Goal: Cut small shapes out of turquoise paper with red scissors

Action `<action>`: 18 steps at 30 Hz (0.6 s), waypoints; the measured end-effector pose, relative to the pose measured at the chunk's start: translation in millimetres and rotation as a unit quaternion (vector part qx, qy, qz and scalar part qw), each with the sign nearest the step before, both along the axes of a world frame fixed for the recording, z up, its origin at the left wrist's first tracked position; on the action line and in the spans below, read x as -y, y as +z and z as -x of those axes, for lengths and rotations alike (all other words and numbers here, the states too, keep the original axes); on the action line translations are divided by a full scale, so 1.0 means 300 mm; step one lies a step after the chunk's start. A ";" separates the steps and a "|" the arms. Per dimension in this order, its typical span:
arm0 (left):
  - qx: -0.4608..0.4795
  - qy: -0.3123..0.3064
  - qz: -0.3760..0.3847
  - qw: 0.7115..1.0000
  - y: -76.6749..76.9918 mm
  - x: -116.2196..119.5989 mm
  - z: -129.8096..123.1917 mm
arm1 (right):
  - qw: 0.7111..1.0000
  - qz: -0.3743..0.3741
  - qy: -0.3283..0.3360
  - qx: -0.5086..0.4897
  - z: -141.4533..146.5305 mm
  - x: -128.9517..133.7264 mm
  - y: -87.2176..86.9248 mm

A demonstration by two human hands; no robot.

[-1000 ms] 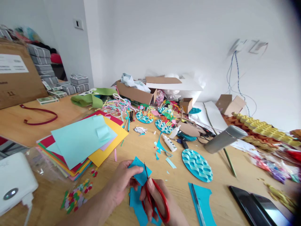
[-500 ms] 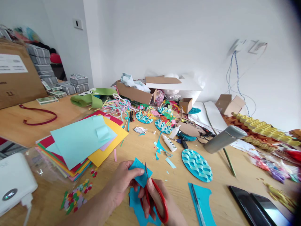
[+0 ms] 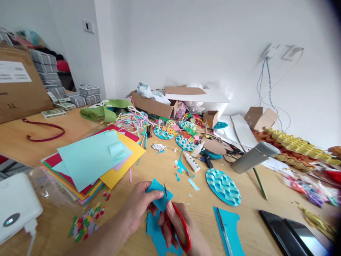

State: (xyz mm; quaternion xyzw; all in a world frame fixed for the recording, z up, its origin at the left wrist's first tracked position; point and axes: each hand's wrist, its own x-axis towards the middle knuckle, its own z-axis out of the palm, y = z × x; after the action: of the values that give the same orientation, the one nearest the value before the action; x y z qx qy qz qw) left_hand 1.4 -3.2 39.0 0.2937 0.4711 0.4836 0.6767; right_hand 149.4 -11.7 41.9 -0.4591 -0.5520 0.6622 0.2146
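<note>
My left hand point(image 3: 141, 201) pinches a small piece of blue paper point(image 3: 157, 202) between thumb and fingers above the table. My right hand point(image 3: 177, 220) is wrapped round the red handles of a pair of scissors point(image 3: 185, 229). The blades point away from me and lie across the right part of the piece. Under both hands rests a larger cut blue sheet point(image 3: 154, 234), partly covered by them. To the right lies another blue sheet point(image 3: 238, 234) with a curved edge and a thin metallic tool point(image 3: 225, 233) on top.
Stacked coloured paper point(image 3: 82, 160) lies left, with paper confetti point(image 3: 86, 222) and a white device point(image 3: 17, 208) nearer me. A wavy blue oval point(image 3: 223, 187), glue bottle point(image 3: 191, 162) and grey flask point(image 3: 254, 157) stand or lie right of centre. Two phones point(image 3: 278, 227) are at the right edge.
My right fingers and the lower scissor handles have shifted slightly. The blue piece and my left hand stay in nearly the same place.
</note>
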 end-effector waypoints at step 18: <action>0.012 0.004 0.002 1.000 0.002 0.004 0.000 | 0.999 -0.007 0.017 0.029 0.000 -0.010 0.006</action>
State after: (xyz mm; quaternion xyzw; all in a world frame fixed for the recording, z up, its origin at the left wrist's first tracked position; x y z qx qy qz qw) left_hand 1.5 -4.5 39.6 0.2845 0.4649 0.4893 0.6809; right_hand 149.3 -8.8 43.8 -0.4675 -0.5699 0.6483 0.1906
